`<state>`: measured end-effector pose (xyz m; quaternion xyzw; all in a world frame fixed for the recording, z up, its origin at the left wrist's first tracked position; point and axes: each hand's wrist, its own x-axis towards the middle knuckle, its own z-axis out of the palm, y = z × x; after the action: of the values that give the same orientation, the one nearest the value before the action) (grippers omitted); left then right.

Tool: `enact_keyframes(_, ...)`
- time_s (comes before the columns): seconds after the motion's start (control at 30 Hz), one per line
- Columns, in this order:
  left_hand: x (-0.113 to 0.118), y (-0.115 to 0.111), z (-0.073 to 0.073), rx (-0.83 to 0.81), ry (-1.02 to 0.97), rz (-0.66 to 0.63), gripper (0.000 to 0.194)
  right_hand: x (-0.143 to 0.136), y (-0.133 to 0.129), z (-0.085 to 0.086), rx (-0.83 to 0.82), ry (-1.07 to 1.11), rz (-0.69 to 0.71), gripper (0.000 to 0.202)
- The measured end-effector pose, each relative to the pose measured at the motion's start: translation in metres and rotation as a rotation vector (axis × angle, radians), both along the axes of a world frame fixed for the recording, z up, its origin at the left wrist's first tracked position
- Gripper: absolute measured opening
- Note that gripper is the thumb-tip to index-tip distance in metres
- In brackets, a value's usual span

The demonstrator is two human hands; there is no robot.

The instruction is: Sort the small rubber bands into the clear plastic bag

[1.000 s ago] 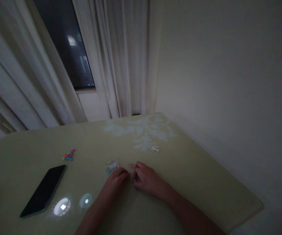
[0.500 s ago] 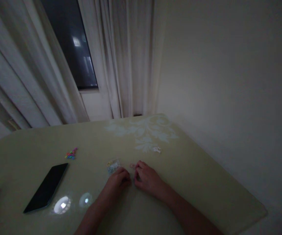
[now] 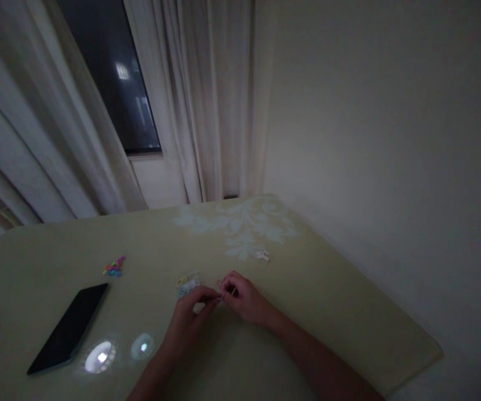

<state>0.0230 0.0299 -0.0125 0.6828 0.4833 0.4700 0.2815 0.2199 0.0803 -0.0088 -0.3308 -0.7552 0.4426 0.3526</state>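
Observation:
My left hand [image 3: 194, 309] is closed in a pinch, its thumb and fingertips meeting at a tiny pale piece too small to name. My right hand [image 3: 242, 298] pinches at the same spot, fingertips touching or nearly touching those of the left. Just behind the left hand lies a small clear case [image 3: 188, 283] with yellowish and bluish ring-like pieces in it. A little pinkish piece [image 3: 219, 283] shows beside the right fingertips, partly hidden by them. Farther back on the right sit several small white pieces [image 3: 263, 255].
A heap of small bright-coloured pieces [image 3: 114, 266] lies to the left on the table [image 3: 160, 239]. Nearer me is a dark flat tablet or phone [image 3: 69, 327]. A wall [image 3: 369, 139] borders the table's right side; curtains [image 3: 219, 111] hang behind it.
My hands have come together, fingertips now meeting where a gap was before. The left hand's fingers have stretched toward the right hand. The whole view has shifted slightly.

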Motion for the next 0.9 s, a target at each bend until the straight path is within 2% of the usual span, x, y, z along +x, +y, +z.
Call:
enact_keyframes(0.27, -0.001, 0.0, 0.002, 0.01, -0.067, -0.001, 0.016, -0.002, 0.002, -0.007, -0.131, 0.102, 0.041, 0.016)
enact_keyframes(0.4, -0.004, 0.0, 0.004, -0.044, -0.133, 0.077, 0.018, -0.001, 0.007, -0.003, -0.083, 0.07, -0.125, 0.014)
enact_keyframes(0.47, -0.005, 0.001, 0.003, -0.068, -0.187, 0.11, 0.023, 0.001, 0.012, -0.005, -0.008, -0.003, -0.238, 0.012)
enact_keyframes(0.53, -0.006, 0.001, 0.002, -0.081, -0.22, 0.124, 0.027, 0.004, 0.015, -0.01, 0.052, -0.108, -0.293, 0.006)
enact_keyframes(0.57, -0.006, 0.002, 0.001, -0.087, -0.228, 0.131, 0.028, 0.005, 0.016, -0.013, 0.073, -0.159, -0.298, 0.005)
enact_keyframes(0.7, -0.004, 0.003, 0.001, -0.082, -0.251, 0.129, 0.025, 0.008, 0.017, -0.02, 0.167, -0.317, -0.238, 0.021)
enact_keyframes(0.9, -0.006, 0.005, -0.009, -0.081, -0.272, 0.109, 0.022, 0.002, 0.012, -0.012, 0.235, -0.423, -0.18, 0.014)
